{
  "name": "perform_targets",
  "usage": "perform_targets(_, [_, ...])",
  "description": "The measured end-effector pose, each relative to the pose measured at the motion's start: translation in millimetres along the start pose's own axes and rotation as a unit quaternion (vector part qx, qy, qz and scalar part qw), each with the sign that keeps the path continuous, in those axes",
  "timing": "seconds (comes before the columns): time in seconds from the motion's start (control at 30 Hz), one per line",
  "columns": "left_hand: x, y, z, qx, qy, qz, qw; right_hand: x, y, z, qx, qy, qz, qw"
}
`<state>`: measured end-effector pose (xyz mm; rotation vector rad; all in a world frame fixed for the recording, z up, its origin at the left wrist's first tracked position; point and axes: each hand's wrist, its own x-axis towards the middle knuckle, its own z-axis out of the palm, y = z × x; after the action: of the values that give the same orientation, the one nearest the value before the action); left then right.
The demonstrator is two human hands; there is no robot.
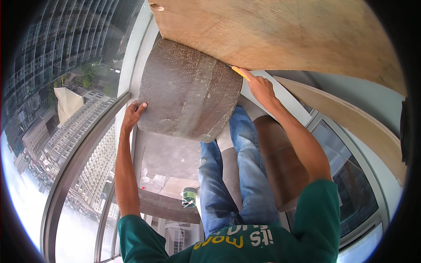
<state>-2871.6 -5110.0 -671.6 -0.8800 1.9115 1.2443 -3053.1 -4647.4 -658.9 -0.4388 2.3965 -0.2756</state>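
Note:
A brown-grey flexible sheet (184, 87) with a scuffed, mottled face curves in front of me. Its far edge lies along the rim of a wooden board (280, 35). My left hand (133, 115) grips the sheet's left edge, with the thumb on the face and the fingers partly hidden behind. At the sheet's far right corner, my right hand (261, 89) is closed around a slim yellow-handled cutter (241, 73). The cutter's tip points at the line where sheet and board meet; its blade is too small to make out.
Tall windows in a metal frame (83, 151) run along my left, with buildings far below. Beside my right leg stands another curved brown sheet (280, 162). A green tub (189, 197) sits on the floor near my feet. At right, a curved wooden strip (342, 107) passes a framed glass pane.

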Motion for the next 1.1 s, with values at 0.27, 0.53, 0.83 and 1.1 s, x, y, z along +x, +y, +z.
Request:
perform_targets(0.27, [16,-32,-3,0.033,0.027,0.019,0.999,-52,70,-9,-0.06,-0.007,0.003,0.998])
perform_targets(0.53, [10,-13,-1,0.003,0.006,0.009,1.0,-56,46,-42,0.036,0.053,-0.1,0.993])
perform_targets(0.83, [6,-4,3,0.041,0.012,-0.002,0.999,36,-5,21,0.038,0.085,-0.062,0.994])
perform_targets(1.1, [10,-17,-2,0.032,-0.01,-0.024,0.999,-44,50,-12,0.005,0.018,-0.014,1.0])
